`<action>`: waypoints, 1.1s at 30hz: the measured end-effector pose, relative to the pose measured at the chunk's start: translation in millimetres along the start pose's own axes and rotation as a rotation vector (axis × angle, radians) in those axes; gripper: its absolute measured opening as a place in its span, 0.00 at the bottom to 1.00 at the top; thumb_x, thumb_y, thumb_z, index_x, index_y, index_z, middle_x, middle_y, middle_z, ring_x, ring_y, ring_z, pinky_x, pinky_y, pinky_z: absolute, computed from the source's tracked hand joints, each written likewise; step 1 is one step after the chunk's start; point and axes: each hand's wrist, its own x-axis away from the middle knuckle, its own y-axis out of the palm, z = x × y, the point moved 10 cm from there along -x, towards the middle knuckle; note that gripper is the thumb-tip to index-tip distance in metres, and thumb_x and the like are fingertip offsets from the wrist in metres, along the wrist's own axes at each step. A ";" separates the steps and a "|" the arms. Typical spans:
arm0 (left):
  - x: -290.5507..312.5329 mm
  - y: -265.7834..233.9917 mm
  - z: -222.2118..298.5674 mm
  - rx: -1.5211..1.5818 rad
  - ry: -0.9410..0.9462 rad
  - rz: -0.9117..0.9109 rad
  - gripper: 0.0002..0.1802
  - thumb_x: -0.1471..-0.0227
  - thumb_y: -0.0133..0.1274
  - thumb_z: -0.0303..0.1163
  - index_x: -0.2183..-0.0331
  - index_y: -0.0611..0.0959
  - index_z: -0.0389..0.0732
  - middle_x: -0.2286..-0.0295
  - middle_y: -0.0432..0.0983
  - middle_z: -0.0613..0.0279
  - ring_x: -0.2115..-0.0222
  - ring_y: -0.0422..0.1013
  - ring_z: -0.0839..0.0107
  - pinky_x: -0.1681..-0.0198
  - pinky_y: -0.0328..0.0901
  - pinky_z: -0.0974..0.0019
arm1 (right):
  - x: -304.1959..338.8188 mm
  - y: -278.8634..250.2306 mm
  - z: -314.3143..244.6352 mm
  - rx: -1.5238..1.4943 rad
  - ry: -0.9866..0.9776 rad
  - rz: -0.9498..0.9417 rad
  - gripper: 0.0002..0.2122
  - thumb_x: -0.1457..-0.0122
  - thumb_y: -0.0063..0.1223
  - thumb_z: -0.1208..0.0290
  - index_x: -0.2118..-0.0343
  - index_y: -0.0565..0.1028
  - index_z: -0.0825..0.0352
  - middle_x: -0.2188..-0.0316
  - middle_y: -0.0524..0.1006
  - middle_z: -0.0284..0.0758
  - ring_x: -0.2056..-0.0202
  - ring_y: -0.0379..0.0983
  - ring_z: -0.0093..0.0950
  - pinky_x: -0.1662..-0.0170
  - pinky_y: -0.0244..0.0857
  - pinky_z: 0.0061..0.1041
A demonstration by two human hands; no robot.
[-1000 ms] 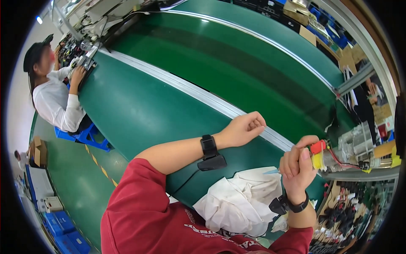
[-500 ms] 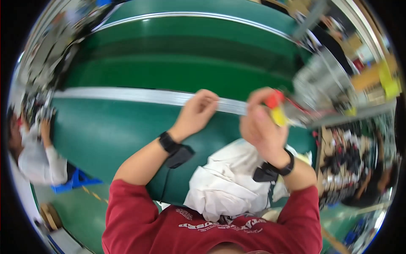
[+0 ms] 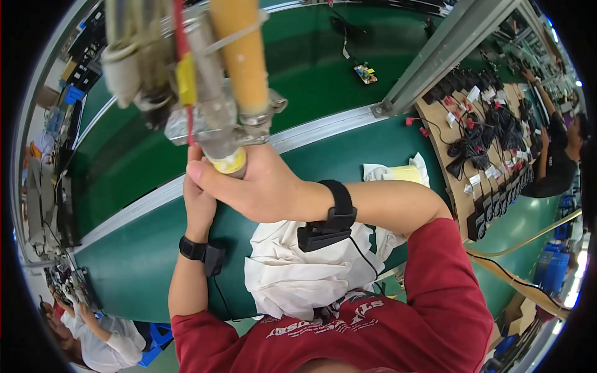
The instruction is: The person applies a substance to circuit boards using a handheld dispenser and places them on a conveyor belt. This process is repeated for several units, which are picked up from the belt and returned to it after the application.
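Above the green table (image 3: 348, 155), right hand (image 3: 261, 186) grasps the hanging tool (image 3: 214, 81) (left hand (image 3: 199, 202) hidden behind).

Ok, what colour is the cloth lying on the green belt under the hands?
White: the crumpled cloth shows best in the head view.

Open green belt (image 3: 323, 68) beyond hanging tool (image 3: 211, 81)

Two hands (image 3: 249, 183), two black wristbands (image 3: 339, 205), one hanging tool (image 3: 211, 81), one white cloth (image 3: 305, 273).
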 end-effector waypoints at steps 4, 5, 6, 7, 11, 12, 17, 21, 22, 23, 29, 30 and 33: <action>-4.6 3.4 -1.3 -0.135 0.012 -0.033 0.38 0.44 0.52 0.35 0.39 0.53 0.34 0.41 0.55 0.58 0.43 0.57 0.69 0.42 0.53 0.66 | -4.5 -2.2 -1.3 0.078 -0.100 -0.009 0.06 0.41 0.52 0.74 0.62 0.71 0.68 0.69 0.74 0.28 0.68 0.69 0.17 0.65 0.65 0.21; -5.6 10.2 6.4 -0.064 -0.005 -0.038 0.40 0.44 0.52 0.35 0.38 0.50 0.35 0.41 0.53 0.58 0.43 0.56 0.68 0.42 0.53 0.65 | -5.2 -4.6 -3.7 0.091 -0.127 -0.003 0.06 0.41 0.52 0.74 0.63 0.71 0.68 0.70 0.73 0.28 0.69 0.69 0.17 0.65 0.65 0.21; -6.9 15.3 9.4 0.008 -0.023 -0.042 0.41 0.44 0.52 0.35 0.38 0.48 0.37 0.41 0.52 0.59 0.42 0.55 0.67 0.42 0.53 0.65 | -5.7 -7.3 -5.3 0.104 -0.153 0.002 0.06 0.42 0.52 0.75 0.63 0.70 0.67 0.71 0.73 0.29 0.70 0.69 0.18 0.66 0.65 0.21; -7.2 16.0 9.5 0.001 -0.023 -0.047 0.41 0.44 0.52 0.35 0.38 0.48 0.37 0.41 0.52 0.59 0.42 0.55 0.67 0.42 0.53 0.65 | -6.5 -7.5 -5.6 0.099 -0.158 0.008 0.06 0.42 0.52 0.75 0.63 0.70 0.67 0.71 0.73 0.29 0.70 0.69 0.18 0.66 0.65 0.21; -9.1 9.7 4.2 -0.094 0.028 -0.016 0.40 0.44 0.52 0.36 0.38 0.49 0.39 0.40 0.50 0.59 0.42 0.55 0.67 0.42 0.53 0.64 | -8.6 -8.2 -7.1 0.068 -0.211 0.011 0.06 0.42 0.51 0.75 0.63 0.70 0.67 0.72 0.72 0.29 0.70 0.69 0.19 0.67 0.65 0.22; -8.9 8.7 0.7 -0.147 0.025 -0.028 0.39 0.44 0.51 0.35 0.38 0.50 0.39 0.40 0.50 0.59 0.42 0.55 0.67 0.42 0.53 0.64 | -9.0 -8.7 -8.5 0.069 -0.227 0.014 0.06 0.42 0.51 0.74 0.63 0.70 0.67 0.72 0.72 0.29 0.70 0.69 0.19 0.67 0.65 0.22; 6.7 -5.3 -12.9 -0.403 0.008 -0.026 0.34 0.44 0.52 0.34 0.41 0.57 0.37 0.42 0.54 0.55 0.43 0.57 0.63 0.43 0.55 0.62 | -8.4 -8.9 -8.0 0.055 -0.176 -0.002 0.06 0.42 0.51 0.75 0.63 0.70 0.67 0.71 0.72 0.29 0.70 0.69 0.18 0.67 0.65 0.21; 6.6 4.0 -12.1 -0.462 -0.099 -0.069 0.31 0.45 0.52 0.35 0.43 0.61 0.37 0.44 0.59 0.52 0.44 0.59 0.60 0.43 0.56 0.60 | -6.1 -11.4 -4.7 0.099 -0.173 0.021 0.06 0.41 0.50 0.76 0.62 0.70 0.67 0.70 0.72 0.29 0.70 0.69 0.17 0.67 0.65 0.21; 5.3 4.8 -10.0 -0.452 -0.091 -0.067 0.31 0.45 0.52 0.35 0.43 0.61 0.37 0.44 0.59 0.52 0.44 0.59 0.60 0.43 0.56 0.60 | -5.8 -8.8 -4.5 0.111 -0.175 0.017 0.06 0.41 0.50 0.76 0.62 0.70 0.67 0.70 0.72 0.29 0.70 0.69 0.17 0.67 0.65 0.21; 3.7 6.1 -5.5 -0.296 -0.053 -0.058 0.26 0.44 0.50 0.30 0.45 0.65 0.34 0.46 0.62 0.55 0.47 0.62 0.65 0.46 0.58 0.64 | -6.0 -7.8 -1.9 0.062 -0.155 0.020 0.06 0.41 0.50 0.76 0.61 0.70 0.67 0.70 0.72 0.28 0.69 0.69 0.17 0.67 0.65 0.21; -1.2 10.9 3.0 -0.118 -0.016 -0.051 0.19 0.43 0.48 0.25 0.49 0.69 0.33 0.49 0.67 0.60 0.52 0.66 0.72 0.49 0.61 0.69 | -6.6 -10.7 -1.1 0.069 -0.119 0.022 0.09 0.41 0.50 0.74 0.59 0.70 0.67 0.70 0.73 0.30 0.70 0.69 0.19 0.65 0.65 0.22; -1.6 10.9 3.0 -0.104 -0.017 -0.061 0.19 0.43 0.48 0.25 0.49 0.69 0.33 0.49 0.66 0.60 0.52 0.66 0.72 0.49 0.61 0.69 | -7.1 -8.0 4.3 0.035 -0.060 -0.011 0.08 0.40 0.51 0.76 0.59 0.69 0.67 0.68 0.73 0.27 0.67 0.70 0.16 0.65 0.66 0.20; -2.4 10.1 7.2 -0.112 0.007 -0.071 0.20 0.42 0.48 0.25 0.49 0.69 0.33 0.48 0.66 0.60 0.51 0.66 0.73 0.49 0.61 0.69 | -9.2 -7.3 3.1 0.071 -0.109 -0.010 0.07 0.40 0.50 0.76 0.60 0.70 0.68 0.70 0.74 0.27 0.68 0.71 0.16 0.65 0.67 0.20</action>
